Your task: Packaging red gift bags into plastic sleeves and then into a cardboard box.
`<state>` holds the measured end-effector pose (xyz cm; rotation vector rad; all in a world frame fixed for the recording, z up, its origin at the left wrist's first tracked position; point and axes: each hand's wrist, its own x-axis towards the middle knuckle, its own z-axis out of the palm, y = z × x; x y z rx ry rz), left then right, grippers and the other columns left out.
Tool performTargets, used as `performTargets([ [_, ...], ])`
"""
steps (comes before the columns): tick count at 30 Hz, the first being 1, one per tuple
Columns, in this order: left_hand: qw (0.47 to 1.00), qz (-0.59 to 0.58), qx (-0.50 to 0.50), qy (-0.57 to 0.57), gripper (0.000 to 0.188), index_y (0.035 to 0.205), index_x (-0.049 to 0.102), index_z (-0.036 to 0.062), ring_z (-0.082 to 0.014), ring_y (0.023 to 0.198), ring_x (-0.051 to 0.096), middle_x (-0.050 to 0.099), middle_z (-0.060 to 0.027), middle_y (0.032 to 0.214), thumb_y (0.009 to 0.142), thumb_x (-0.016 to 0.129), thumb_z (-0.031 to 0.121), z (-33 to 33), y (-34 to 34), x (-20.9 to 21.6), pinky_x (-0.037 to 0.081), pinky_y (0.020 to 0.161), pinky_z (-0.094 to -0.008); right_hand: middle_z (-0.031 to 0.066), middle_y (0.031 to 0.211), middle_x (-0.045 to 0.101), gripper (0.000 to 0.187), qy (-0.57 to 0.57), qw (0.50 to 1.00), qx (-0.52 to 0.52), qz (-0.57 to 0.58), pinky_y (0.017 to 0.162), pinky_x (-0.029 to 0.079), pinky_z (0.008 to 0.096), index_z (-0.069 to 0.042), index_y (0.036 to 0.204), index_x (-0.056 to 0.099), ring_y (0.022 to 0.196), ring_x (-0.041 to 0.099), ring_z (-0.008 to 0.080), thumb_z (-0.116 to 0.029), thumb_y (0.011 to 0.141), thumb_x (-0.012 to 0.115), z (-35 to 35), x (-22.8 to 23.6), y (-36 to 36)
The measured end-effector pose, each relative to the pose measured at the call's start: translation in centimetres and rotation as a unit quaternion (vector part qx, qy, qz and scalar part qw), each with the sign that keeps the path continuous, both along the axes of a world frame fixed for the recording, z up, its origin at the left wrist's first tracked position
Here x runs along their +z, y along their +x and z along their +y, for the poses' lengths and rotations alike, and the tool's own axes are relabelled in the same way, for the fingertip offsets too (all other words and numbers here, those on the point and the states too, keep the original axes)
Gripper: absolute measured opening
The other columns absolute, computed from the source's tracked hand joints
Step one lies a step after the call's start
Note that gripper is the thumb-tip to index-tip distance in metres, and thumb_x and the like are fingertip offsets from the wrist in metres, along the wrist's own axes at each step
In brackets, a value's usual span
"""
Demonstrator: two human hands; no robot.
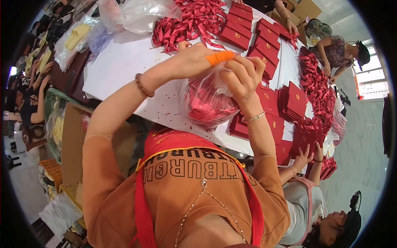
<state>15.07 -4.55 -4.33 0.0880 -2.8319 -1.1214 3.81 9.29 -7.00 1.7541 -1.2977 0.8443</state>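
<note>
Centrally, a clear plastic bag (213, 79) of red, ribbon-like material (210, 102) sits at the near edge of the white table (118, 74), in front of your red apron (175, 138). Your right hand (244, 78), with a metal bangle (254, 118) at its wrist, grasps the bag's gathered upper part between bent fingers. Your left hand (196, 58) reaches across above the bag, an orange wrapping (220, 58) around one finger; its fingertips are hidden behind your right hand, so you cannot tell whether it grips the plastic. A beaded bracelet (144, 85) circles your left wrist. Beyond the bag lies a heap of red ribbons (192, 18), beside overlapping rows of dark red envelopes (237, 27); crumpled clear plastic (138, 15) occupies the far left. Small red specks (167, 103) dot the tabletop. At your right, a co-worker's hands (304, 156) touch another red envelope (307, 138).
</note>
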Motion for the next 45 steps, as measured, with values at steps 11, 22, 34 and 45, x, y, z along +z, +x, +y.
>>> performTargets([
  [11, 0.973, 0.157, -0.063, 0.159, 0.029, 0.100, 0.057, 0.0068, -0.0140, 0.086, 0.052, 0.055, -0.0042, 0.092, 0.077, 0.060, 0.023, -1.0, 1.4, 0.0, 0.039, 0.072, -0.0280, -0.0009, 0.074, 0.056, 0.017, 0.026, 0.999, 0.002, -0.019, 0.049, 0.034, 0.0261, -0.011, 0.062, 0.045, 0.057, 0.050, 0.0120, -0.011, 0.057, 0.061, -0.6, -0.2, 0.2],
  [22, 0.943, 0.165, -0.055, 0.285, 0.027, 0.095, 0.055, 0.0037, -0.0132, 0.106, 0.044, 0.052, -0.0054, 0.108, 0.078, 0.061, 0.024, -4.3, 2.8, -1.8, 0.036, 0.089, -0.0300, 0.0011, 0.077, 0.060, 0.016, 0.051, 0.997, 0.030, -0.047, 0.050, 0.036, 0.0269, -0.010, 0.066, 0.047, 0.059, 0.053, 0.0146, -0.012, 0.058, 0.062, -1.1, -0.1, 0.5],
  [34, 0.929, 0.330, 0.149, 0.075, 0.033, 0.066, 0.059, 0.0013, -0.0118, 0.045, 0.041, 0.048, -0.0052, 0.051, 0.085, 0.052, 0.028, -0.8, -0.5, -2.4, 0.033, 0.054, -0.0260, 0.0082, 0.072, 0.053, 0.017, 0.197, 0.939, 0.102, -0.264, 0.059, 0.041, 0.0329, -0.007, 0.077, 0.056, 0.068, 0.054, 0.0257, -0.007, 0.060, 0.060, -2.3, 0.8, 2.2],
  [45, 0.836, 0.140, 0.133, 0.513, 0.029, 0.074, 0.060, 0.0054, -0.0034, 0.056, 0.039, 0.057, -0.0011, 0.077, 0.088, 0.049, 0.028, -1.4, 0.7, -0.9, 0.033, 0.054, -0.0162, 0.0028, 0.079, 0.050, 0.021, 0.222, 0.744, 0.209, -0.594, 0.066, 0.038, 0.0244, -0.003, 0.098, 0.050, 0.070, 0.047, 0.0115, -0.021, 0.089, 0.047, -2.6, -0.1, 3.1],
])
